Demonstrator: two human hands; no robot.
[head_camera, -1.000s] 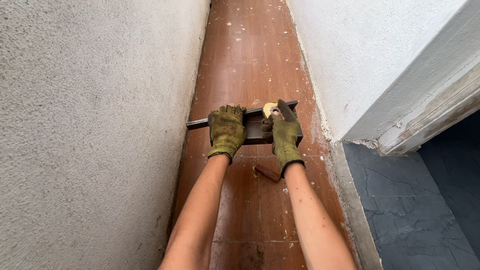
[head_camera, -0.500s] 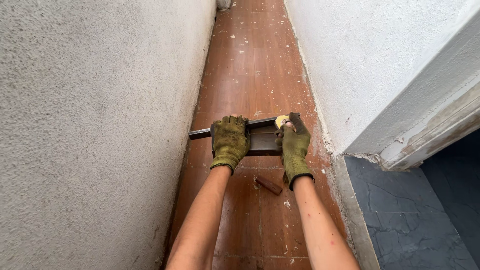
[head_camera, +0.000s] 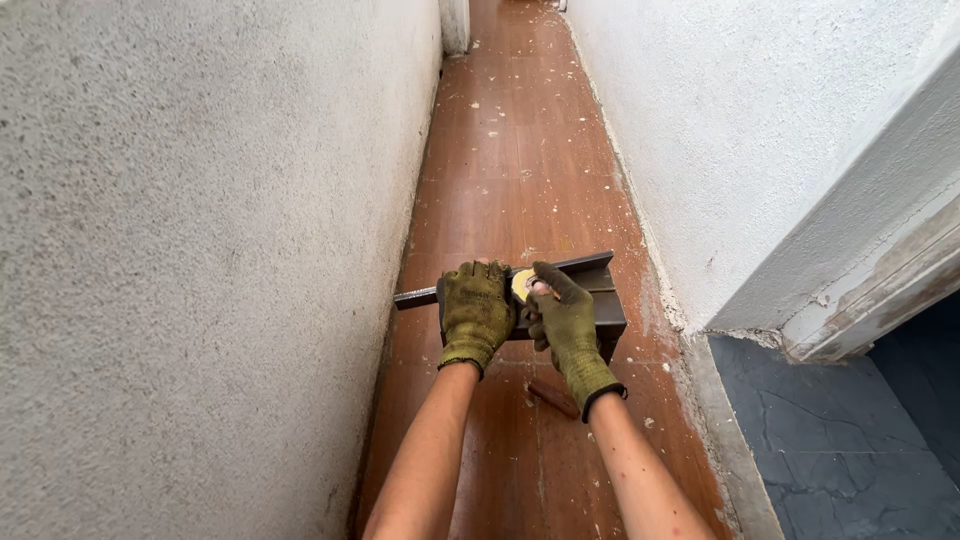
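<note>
Both my hands wear olive-green work gloves. My left hand (head_camera: 476, 312) grips the left part of a dark metal tool (head_camera: 600, 292) resting on the reddish-brown floor (head_camera: 520, 170). A thin metal rod (head_camera: 415, 297) sticks out of the tool to the left, reaching the wall. My right hand (head_camera: 565, 320) is closed on the tool's middle, touching a small yellow round piece (head_camera: 522, 285) between the two hands. The tool's right end shows as an angled dark plate.
I stand in a narrow corridor between a rough grey wall (head_camera: 200, 250) on the left and a white wall (head_camera: 760, 130) on the right. A small brown stick (head_camera: 555, 399) lies on the floor under my right wrist. Dark grey tiles (head_camera: 850, 440) lie at right.
My right hand has shifted left from the tool's right end to its middle, next to my left hand. The view has tilted, showing more of the corridor.
</note>
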